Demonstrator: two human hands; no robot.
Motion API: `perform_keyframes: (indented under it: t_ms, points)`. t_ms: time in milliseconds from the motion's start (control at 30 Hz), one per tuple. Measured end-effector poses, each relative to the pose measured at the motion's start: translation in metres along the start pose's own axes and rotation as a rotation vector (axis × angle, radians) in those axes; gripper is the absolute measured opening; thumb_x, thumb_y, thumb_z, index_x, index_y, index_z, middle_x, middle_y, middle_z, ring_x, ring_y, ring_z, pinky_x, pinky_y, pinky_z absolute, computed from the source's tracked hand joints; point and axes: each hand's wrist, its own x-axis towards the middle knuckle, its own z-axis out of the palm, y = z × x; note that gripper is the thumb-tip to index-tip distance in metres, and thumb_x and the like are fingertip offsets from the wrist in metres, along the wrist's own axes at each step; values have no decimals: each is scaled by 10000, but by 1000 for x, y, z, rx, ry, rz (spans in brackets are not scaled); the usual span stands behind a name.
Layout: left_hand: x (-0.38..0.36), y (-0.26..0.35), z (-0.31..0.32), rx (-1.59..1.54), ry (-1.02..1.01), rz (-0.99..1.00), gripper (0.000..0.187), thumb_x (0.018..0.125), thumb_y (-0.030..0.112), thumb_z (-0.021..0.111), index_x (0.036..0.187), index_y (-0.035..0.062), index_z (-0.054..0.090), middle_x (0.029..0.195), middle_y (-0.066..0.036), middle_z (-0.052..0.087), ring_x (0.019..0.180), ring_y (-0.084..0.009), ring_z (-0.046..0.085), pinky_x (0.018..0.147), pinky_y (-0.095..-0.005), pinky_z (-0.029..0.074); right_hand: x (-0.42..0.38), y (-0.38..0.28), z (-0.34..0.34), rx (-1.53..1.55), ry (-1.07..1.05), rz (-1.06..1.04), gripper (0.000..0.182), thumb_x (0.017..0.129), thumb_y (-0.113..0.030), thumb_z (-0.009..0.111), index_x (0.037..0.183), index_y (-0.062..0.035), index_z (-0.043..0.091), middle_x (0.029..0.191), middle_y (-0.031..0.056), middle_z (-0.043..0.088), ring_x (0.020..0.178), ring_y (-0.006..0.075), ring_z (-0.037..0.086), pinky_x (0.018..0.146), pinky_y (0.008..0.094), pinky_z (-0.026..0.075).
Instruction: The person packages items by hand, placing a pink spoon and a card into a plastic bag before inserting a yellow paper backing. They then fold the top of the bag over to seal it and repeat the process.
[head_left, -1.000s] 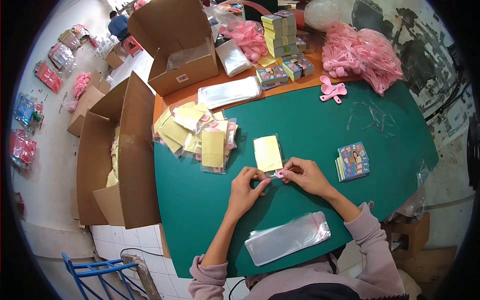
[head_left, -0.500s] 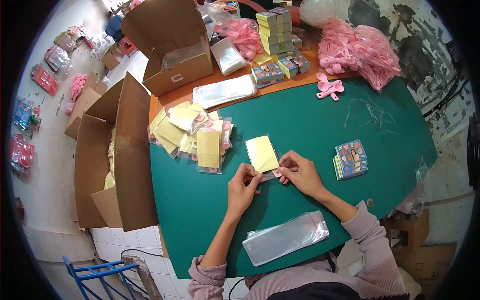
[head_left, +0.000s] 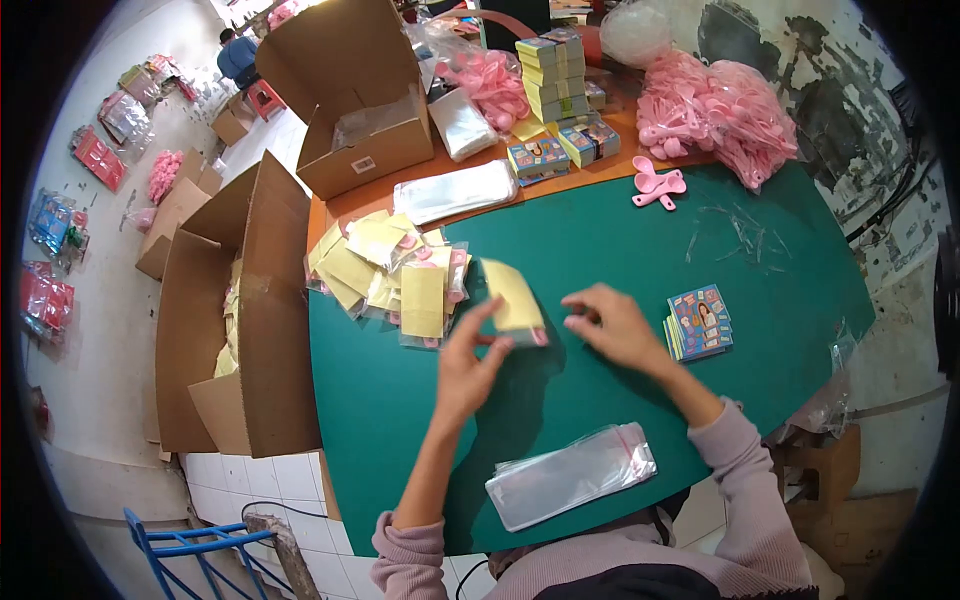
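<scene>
My left hand (head_left: pixel 468 365) pinches a clear packet by its edge, between thumb and fingers. Inside the packet is a yellow card (head_left: pixel 512 298), slightly blurred, with a bit of a pink spoon (head_left: pixel 540 336) at its lower end. It is lifted and tilted above the green tabletop. To its right my right hand (head_left: pixel 622 330) is empty, thumb and forefinger apart. A heap of similar filled packets (head_left: pixel 375 265) lies left of the held one. Nearest my body is a stack of clear plastic sleeves (head_left: pixel 570 478). Printed cards (head_left: pixel 700 322) are stacked right of my right hand.
Loose pink spoons (head_left: pixel 658 184) and thin clear strips (head_left: pixel 745 230) lie on the far right, before bagged pink spoons (head_left: pixel 715 115). Bundled cards (head_left: pixel 553 75) stand at the back. An open carton (head_left: pixel 365 160) and a taller one (head_left: pixel 280 330) border the left side.
My right hand has let go of the packet and drawn back to the right. The packet, now in my left hand alone, has been raised and tilted, shifting slightly left.
</scene>
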Motion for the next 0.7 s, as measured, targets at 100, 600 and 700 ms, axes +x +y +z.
perform_keyframes:
  t_ms: [100,600,700]
  points:
    - [33,31,-36,-48,134,-254,490,808,85,619,1270,52,459,1131,-175,558,993,-168,546,796,-284,460,45,24,-52,-671,150,-154,194,741,-69,587,930,-38,617,950,136,551,884,309,558,803,381,461]
    - [-54,42,36,68,-643,-112,226,748,134,693,910,36,570,736,-77,630,668,-172,626,626,-273,494,76,53,-108,-1053,130,-275,154,738,-18,582,880,-20,523,925,115,515,913,294,491,734,388,425]
    - [-46,39,26,22,-583,-139,200,761,82,667,910,22,548,721,-71,649,668,-141,639,606,-262,495,50,13,-86,-619,362,-427,143,769,-51,590,886,-26,510,840,107,545,810,259,549,661,347,448]
